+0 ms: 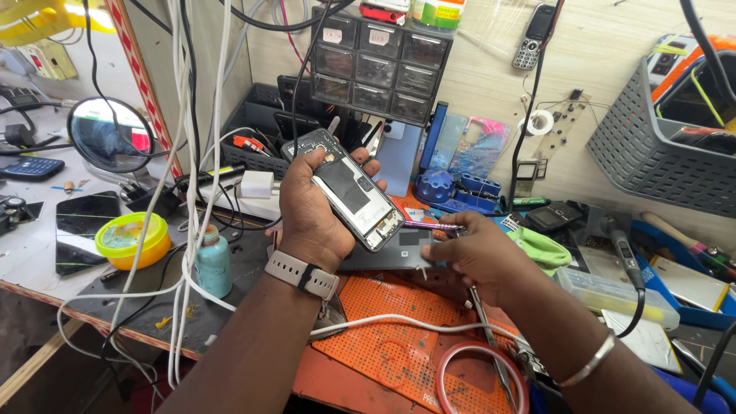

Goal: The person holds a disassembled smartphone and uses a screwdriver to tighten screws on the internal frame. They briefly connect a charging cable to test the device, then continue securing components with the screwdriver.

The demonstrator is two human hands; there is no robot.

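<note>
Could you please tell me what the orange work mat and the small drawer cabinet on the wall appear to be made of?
Orange work mat: probably silicone rubber, matte, with a moulded grid of small recesses. Small drawer cabinet: looks like plastic, a dark frame holding smoky see-through drawers with a slight gloss.

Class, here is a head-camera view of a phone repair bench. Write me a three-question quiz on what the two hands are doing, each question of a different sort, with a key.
1. True or false: the left hand holds the opened phone with its back cover removed.
2. Multiple choice: the right hand holds
A) a roll of tape
B) a thin purple-handled tool
C) a small teal bottle
3. Fill in: below both hands lies an orange ____.

Key:
1. True; the internals are exposed.
2. B; the tool's tip points at the phone's lower end.
3. Work mat.
</note>
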